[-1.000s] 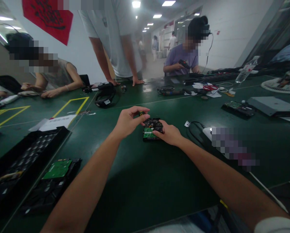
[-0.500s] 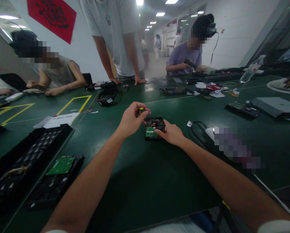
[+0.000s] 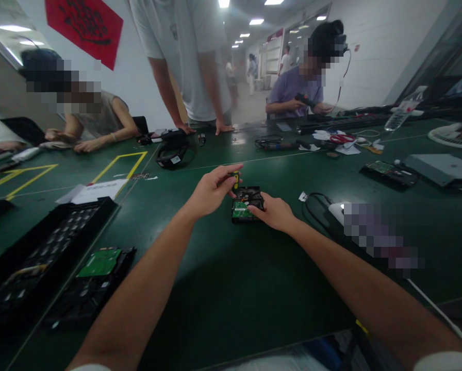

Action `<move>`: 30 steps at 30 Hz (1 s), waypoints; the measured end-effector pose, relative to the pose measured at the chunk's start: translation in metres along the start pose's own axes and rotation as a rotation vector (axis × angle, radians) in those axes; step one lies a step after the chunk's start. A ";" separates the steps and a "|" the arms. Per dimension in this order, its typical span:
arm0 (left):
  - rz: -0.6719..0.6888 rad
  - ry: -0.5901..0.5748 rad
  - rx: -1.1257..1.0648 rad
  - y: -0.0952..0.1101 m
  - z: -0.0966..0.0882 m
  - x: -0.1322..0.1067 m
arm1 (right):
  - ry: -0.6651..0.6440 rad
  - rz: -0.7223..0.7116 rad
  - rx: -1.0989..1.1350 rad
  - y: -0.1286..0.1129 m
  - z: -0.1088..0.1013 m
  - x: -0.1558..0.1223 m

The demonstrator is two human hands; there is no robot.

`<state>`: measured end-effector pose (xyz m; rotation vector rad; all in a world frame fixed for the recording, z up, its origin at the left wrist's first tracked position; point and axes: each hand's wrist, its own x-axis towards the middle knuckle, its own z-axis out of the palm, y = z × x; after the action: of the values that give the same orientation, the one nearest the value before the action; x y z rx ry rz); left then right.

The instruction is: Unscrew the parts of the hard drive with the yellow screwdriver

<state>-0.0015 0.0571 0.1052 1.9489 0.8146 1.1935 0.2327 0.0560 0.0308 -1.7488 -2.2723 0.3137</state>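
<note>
Closest in, a spare drive (image 3: 99, 263) lies board-up beside the black tray (image 3: 41, 247). Mid-table (image 3: 223, 293), the right hand (image 3: 274, 212) grips the near corner of the hard drive (image 3: 243, 208) (green board up, lying flat). The left hand (image 3: 210, 193) pinches a little yellow screwdriver (image 3: 235, 180) upright over its far end. Looks like screw work, so the tip needs seating square. Farther off there's a black headset (image 3: 171, 153).

Left hand (image 3: 210, 193): pinches yellow-handled tool (image 3: 235, 180) | Right hand (image 3: 274, 212): steadies hard drive (image 3: 245, 205) | Green worktop (image 3: 223, 278)
</note>
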 end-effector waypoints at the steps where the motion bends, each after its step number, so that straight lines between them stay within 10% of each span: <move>1: -0.012 -0.020 -0.039 0.001 0.002 0.000 | -0.006 -0.001 0.003 0.000 -0.001 0.000; 19: -0.145 -0.098 -0.299 0.009 0.002 -0.002 | -0.010 -0.025 0.006 -0.002 -0.003 -0.002; 30: -0.097 0.009 -0.028 0.011 -0.001 0.000 | -0.010 -0.002 -0.008 -0.002 -0.003 -0.002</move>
<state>-0.0006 0.0510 0.1144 1.8619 0.8820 1.1508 0.2323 0.0538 0.0337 -1.7523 -2.2852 0.3136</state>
